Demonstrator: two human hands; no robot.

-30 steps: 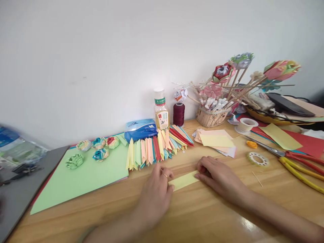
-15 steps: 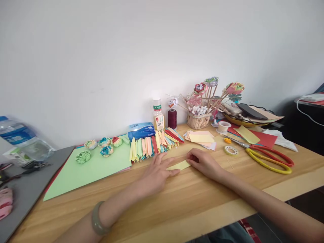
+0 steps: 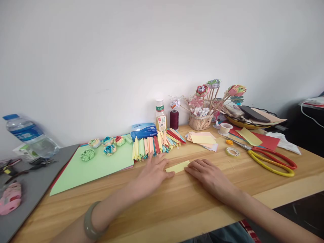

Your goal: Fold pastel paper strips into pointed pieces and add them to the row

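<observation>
At the far left of the wooden table point(image 3: 162, 209), a pale green sheet point(image 3: 101, 175) is lying with small folded paper flowers point(image 3: 87, 155) resting on it. Next, a row of folded paper pieces point(image 3: 149, 145) is spreading in front of a blue packet point(image 3: 143, 131). Nearer to you, your left hand point(image 3: 153, 172) is resting with its fingers spread, gripping nothing, its thumb touching the near left edge of a pale yellow paper strip point(image 3: 178, 167). That strip is lying flat on the table between your hands, its long axis running side to side, its right end sitting slightly higher in view. Your right hand point(image 3: 209, 173) is lying over that right end, fingers together; whether it is pinching the paper, you cannot be told. Neither hand is lying clearly nearer. Beyond your right hand, loose paper slips point(image 3: 202, 139) are overlapping, and farther right red-and-yellow-handled scissors point(image 3: 248, 147) are lying, blades pointing away leftward.
</observation>
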